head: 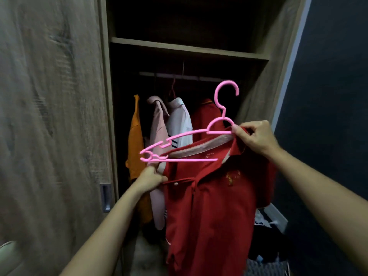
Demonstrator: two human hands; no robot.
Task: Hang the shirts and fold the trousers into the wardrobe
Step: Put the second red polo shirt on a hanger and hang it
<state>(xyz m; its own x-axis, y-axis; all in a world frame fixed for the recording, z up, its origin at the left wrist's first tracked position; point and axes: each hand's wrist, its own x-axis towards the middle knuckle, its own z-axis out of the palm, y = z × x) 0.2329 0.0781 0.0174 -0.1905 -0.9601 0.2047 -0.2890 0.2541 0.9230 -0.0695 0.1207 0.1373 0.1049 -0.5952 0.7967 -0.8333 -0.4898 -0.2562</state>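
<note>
We hold a red shirt in the middle of the frame, in front of the open wardrobe; it hangs down from its collar to the bottom edge. A pink hanger lies tilted across the collar. Its left end is bare and juts left of the shirt, its right end is inside the neck opening, and its hook stands up free at centre right, below the rail.

Our left hand, left of centre, is curled tight on the left end of the collar, just beneath the hanger's left tip. Our right hand, at centre right, pinches the right end of the collar between thumb and fingers. Its fingertips lie against the hanger where the neck meets the shoulder; we cannot tell whether they grip the hanger as well.

Behind the red shirt, four shirts hang from the rail. From left to right they are an orange shirt, a pink shirt, a white shirt and a second red shirt, which the hanger partly covers.

A wooden door fills the left of the frame, with a recessed handle at its lower edge. A dark wall fills the right. At lower right lies a dim heap of cloth, too dark to make out.
</note>
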